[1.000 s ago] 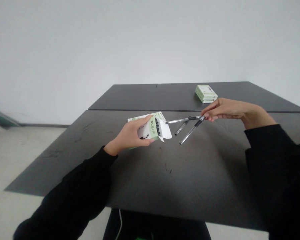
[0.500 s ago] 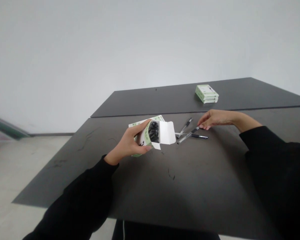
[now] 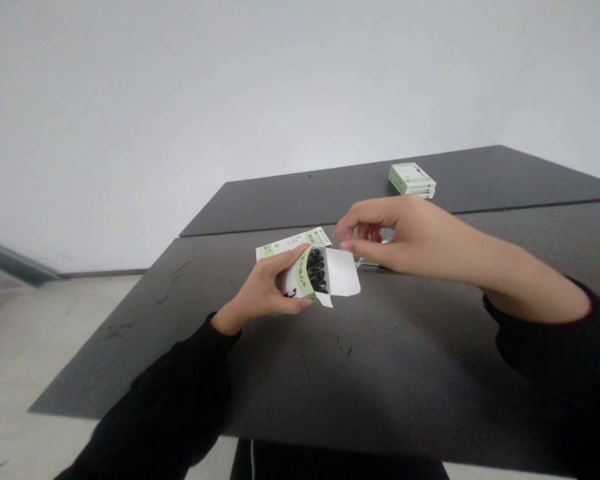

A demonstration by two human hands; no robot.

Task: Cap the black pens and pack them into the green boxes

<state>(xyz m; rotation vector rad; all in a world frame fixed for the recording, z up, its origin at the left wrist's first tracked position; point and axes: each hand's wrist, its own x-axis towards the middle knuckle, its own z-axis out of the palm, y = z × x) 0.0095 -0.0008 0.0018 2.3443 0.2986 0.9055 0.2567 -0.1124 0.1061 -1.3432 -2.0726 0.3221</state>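
My left hand point(image 3: 267, 283) is wrapped round a white and green pen box point(image 3: 305, 275), held tilted above the table. Its open end faces right, with the white flap point(image 3: 343, 272) folded out. Several black pens point(image 3: 318, 270) show their ends inside. Just right of the flap, the fingers of my right hand point(image 3: 375, 230) are curled in a pinch. The pen in it is mostly hidden; a clear, shiny piece point(image 3: 387, 238) shows behind the hand. Below the fingers, part of a loose pen point(image 3: 373, 265) lies on the table, largely covered by the hand.
Another white and green box point(image 3: 293, 243) lies flat just behind the held one. A stack of similar boxes point(image 3: 413, 180) stands at the back right of the dark table point(image 3: 380, 373). A seam crosses the tabletop, and a pale wall point(image 3: 280, 87) rises behind it.
My right hand has moved left and nearer, from the loose pens to the box's flap, and now covers most of those pens. My left hand has shifted the box slightly right.
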